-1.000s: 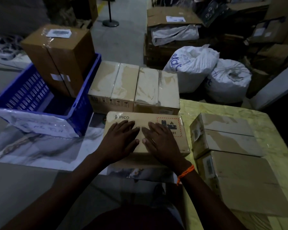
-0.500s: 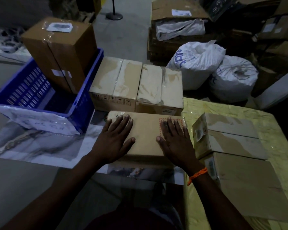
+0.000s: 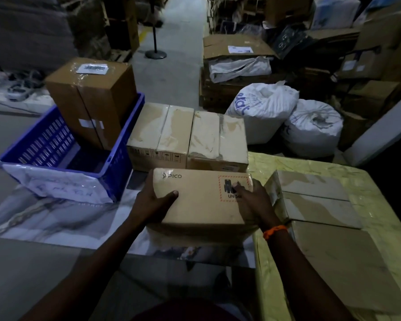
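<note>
**Item: long box (image 3: 202, 200).** Plain brown cardboard, printed brand name at the far left corner of the top face, red-dashed warning label at the far right. It sits in front of the person on the marbled surface (image 3: 56, 216), long side across. The dark shadow along its near edge suggests it is just off the surface, though the dim light does not settle that.

**Hold.** Left hand (image 3: 152, 205) clasps the left end, thumb over the top. Right hand (image 3: 256, 202), orange band (image 3: 274, 231) at the wrist, clasps the right end, fingers (image 3: 241, 188) curled onto the label. Both hands are grasping the long box, neither loose.

**Step, as judged.** The grip at both ends is made and the lift is starting.

**Next move calls for:** an even raise with both ends level, then a carry clear of the neighbours on three sides.

**Adjoining.**
- A row of taped boxes (image 3: 185, 133) stands just behind.
- Two flat boxes (image 3: 310, 200) lie just to the right on a yellow cover (image 3: 368, 179).
- To the left is a blue crate (image 3: 125, 163) with open room in it, a likely destination.
- One tall box (image 3: 90, 100) stands in the crate's far corner.

**Beyond.** Two white sacks (image 3: 264, 107) and stacked cartons on the floor.
</note>
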A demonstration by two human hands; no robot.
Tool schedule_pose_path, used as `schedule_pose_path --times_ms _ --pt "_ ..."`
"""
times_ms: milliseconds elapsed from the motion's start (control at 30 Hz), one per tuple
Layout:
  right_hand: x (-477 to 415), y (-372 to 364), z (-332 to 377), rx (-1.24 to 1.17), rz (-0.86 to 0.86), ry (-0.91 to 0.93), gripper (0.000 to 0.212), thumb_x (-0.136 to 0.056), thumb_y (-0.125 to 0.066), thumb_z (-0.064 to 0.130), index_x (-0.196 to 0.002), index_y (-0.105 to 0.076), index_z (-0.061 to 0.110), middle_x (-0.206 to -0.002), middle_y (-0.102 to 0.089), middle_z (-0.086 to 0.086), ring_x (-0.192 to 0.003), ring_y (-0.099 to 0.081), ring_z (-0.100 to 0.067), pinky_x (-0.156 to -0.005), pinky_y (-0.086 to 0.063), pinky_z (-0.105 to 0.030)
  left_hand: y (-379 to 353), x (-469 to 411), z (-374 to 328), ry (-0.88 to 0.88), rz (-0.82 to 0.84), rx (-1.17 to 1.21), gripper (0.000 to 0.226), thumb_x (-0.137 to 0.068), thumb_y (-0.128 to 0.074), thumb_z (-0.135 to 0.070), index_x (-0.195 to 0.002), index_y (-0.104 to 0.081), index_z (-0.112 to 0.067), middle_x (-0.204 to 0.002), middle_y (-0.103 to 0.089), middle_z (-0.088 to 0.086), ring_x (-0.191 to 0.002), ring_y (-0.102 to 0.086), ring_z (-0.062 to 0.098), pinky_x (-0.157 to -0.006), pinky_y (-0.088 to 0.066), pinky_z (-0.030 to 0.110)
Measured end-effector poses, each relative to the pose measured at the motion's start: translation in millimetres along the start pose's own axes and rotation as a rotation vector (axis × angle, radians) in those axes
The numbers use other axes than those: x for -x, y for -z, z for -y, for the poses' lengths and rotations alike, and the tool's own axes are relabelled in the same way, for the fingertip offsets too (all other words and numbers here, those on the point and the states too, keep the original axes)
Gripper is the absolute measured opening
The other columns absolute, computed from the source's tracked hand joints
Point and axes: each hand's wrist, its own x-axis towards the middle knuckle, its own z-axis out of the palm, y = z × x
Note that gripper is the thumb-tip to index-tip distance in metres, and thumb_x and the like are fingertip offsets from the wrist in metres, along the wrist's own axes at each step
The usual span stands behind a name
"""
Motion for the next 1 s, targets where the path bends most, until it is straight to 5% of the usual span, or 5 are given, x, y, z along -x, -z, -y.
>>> schedule_pose_path --times_ms 300,433,700,833,1000 --pt "50 6 -19 -0.246 -0.256 -0.037 0.059 -0.089 -0.070 0.060 -0.128 -0.059 0.017 -0.108 -0.074 -0.001 -0.085 -0.072 -0.009 -0.059 -0.055 -0.021 8 45 10 -0.004 -0.131 0.475 0.049 -0.088 -0.078 -0.039 -0.129 -0.055 -0.026 -0.129 -0.065 -0.011 -0.121 -0.062 0.010 -0.095 -0.053 0.035" --pt "68 5 -27 -0.370 -0.259 -0.089 0.087 -0.071 -0.068 0.084 -0.126 -0.066 0.018 -0.109 -0.075 -0.007 -0.095 -0.075 -0.024 -0.084 -0.063 -0.050 15 58 8 0.080 -0.138 0.685 0.023 -0.090 -0.063 -0.047 -0.105 -0.066 -0.030 -0.115 -0.071 -0.004 -0.118 -0.065 0.020 -0.083 -0.052 0.033" --pt "90 -11 -68 -0.333 -0.236 -0.069 0.050 -0.069 -0.088 0.051 -0.115 -0.069 0.048 -0.132 -0.061 -0.005 -0.106 -0.071 -0.020 -0.076 -0.064 -0.035 10 82 35 0.250 -0.176 0.594 0.037 -0.095 -0.070 -0.020 -0.131 -0.061 -0.020 -0.114 -0.069 0.005 -0.108 -0.065 0.020 -0.093 -0.055 0.043" --pt "97 -22 -101 -0.257 -0.190 -0.077 0.085 -0.060 -0.089 0.064 -0.136 -0.061 0.039 -0.136 -0.060 -0.004 -0.119 -0.065 -0.025 -0.088 -0.063 -0.045 -1 103 58 0.223 -0.167 0.483 0.041 -0.093 -0.072 -0.016 -0.133 -0.059 -0.020 -0.101 -0.069 0.011 -0.092 -0.068 0.021 -0.072 -0.056 0.031" --pt "109 -32 -104 -0.113 -0.149 -0.029 0.065 -0.086 -0.083 0.019 -0.145 -0.055 0.017 -0.134 -0.057 -0.011 -0.123 -0.057 -0.028 -0.096 -0.054 -0.039 -11 111 77 0.246 -0.212 0.348 0.041 -0.094 -0.073 -0.016 -0.132 -0.058 -0.023 -0.097 -0.067 0.009 -0.087 -0.069 0.024 -0.058 -0.054 0.021"
